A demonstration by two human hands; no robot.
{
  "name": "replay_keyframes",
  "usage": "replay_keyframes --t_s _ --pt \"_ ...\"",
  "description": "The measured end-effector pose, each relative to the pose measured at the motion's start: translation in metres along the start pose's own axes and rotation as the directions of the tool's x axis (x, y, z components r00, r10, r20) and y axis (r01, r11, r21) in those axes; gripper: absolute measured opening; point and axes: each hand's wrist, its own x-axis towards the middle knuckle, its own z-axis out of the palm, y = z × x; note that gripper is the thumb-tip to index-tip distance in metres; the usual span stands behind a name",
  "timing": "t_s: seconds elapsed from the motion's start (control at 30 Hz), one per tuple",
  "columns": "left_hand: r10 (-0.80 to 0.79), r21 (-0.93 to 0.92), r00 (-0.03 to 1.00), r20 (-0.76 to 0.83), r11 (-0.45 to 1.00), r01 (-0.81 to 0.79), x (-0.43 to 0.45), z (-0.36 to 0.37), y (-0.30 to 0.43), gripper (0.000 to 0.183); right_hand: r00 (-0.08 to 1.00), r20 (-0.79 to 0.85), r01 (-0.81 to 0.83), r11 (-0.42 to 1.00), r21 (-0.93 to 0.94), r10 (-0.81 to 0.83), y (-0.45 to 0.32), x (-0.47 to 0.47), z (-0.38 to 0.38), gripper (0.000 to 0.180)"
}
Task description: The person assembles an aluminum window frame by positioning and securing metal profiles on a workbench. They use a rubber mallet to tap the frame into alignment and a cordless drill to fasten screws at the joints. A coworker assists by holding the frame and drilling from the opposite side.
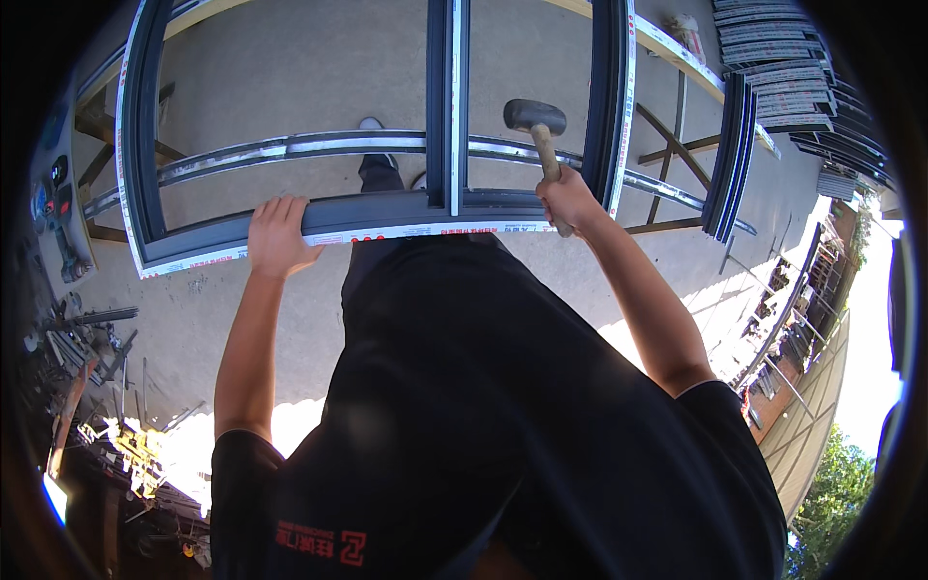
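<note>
A dark grey metal window or door frame (362, 212), with printed protective film along its outer edges, lies before me on metal-faced rails. My left hand (281, 235) rests over its near bar, left of the middle, fingers on top and thumb at the film-covered edge. The wooden handle of a mallet (535, 117) with a dark head is in my right hand (569, 199), near the right corner of the frame. The mallet head is above the right opening, apart from the bars. A mullion (447, 101) runs away from me between the two hands.
Dark profiles (731, 156) lie across the supports at right, with stacks of film-covered profiles (776, 65) beyond. A side table (72, 246) at left holds a cordless drill (69, 232). Offcuts (80, 348) lie at lower left. My shoe (371, 123) shows beneath the frame.
</note>
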Motion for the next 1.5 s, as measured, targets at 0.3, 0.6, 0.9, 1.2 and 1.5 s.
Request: replay_keyframes --t_s 0.3,0.6,0.9,1.2,1.5 --pt "-0.007 -0.025 1.000 -0.010 1.000 0.007 0.001 -0.006 0.002 0.066 1.000 0.018 0.012 0.982 0.189 -0.015 -0.009 -0.005 0.010 0.020" --pt "-0.041 -0.004 0.998 0.048 0.999 0.041 0.001 -0.005 0.004 0.066 0.972 0.221 0.058 0.991 0.120 -0.083 -0.022 -0.003 0.005 0.020" --pt "-0.056 -0.007 0.996 0.065 0.998 0.056 -0.002 0.004 -0.003 0.068 0.982 0.180 0.041 0.998 0.042 -0.048 -0.040 -0.009 0.010 0.028" --pt "-0.019 0.018 0.999 0.030 1.000 0.019 -0.002 0.012 -0.010 0.065 0.983 0.176 0.043 0.998 0.051 -0.051 -0.043 0.013 0.017 0.027" --pt "-0.007 -0.006 1.000 -0.004 1.000 0.006 -0.006 0.017 -0.013 0.066 0.983 0.151 0.082 0.987 0.136 -0.102 -0.046 0.038 -0.018 0.021"
